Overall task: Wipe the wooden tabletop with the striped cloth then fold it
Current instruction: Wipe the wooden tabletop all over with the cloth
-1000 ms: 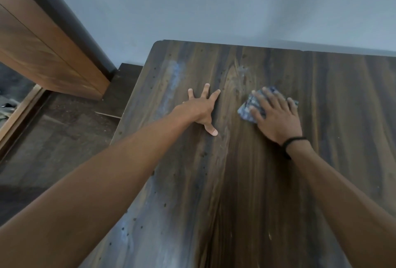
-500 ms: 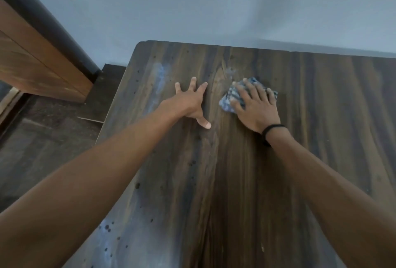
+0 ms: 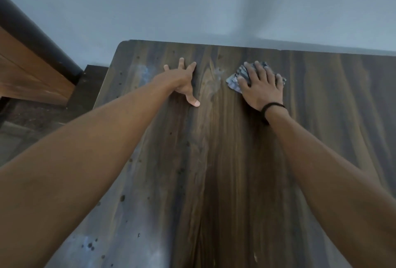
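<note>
Now, in the head view, a pale blue-grey wall (image 3: 192,6) is seen behind the wooden tabletop (image 3: 225,160), whose far edge is set against it. Off to the left a brown wooden panel (image 3: 27,74) topped by a black rail (image 3: 38,38) is caught, with dark floor (image 3: 25,130) below. Pale smudges (image 3: 143,72) and dark specks are scattered down the tabletop's left side. Much of the near surface is hidden by two bare forearms.

On to the hands. The left hand (image 3: 182,79) is planted near the far left corner, fingers splayed and straight, thumb stuck out toward the camera; nothing is held. The striped cloth (image 3: 234,80) is found bunched small on the tabletop near the far edge, apart from the left hand. It is pressed down by the right hand (image 3: 260,87), laid flat with fingers extended and slightly spread, so most of it is covered and only its fringes show. A black wristband (image 3: 271,109) is worn on that wrist.
</note>
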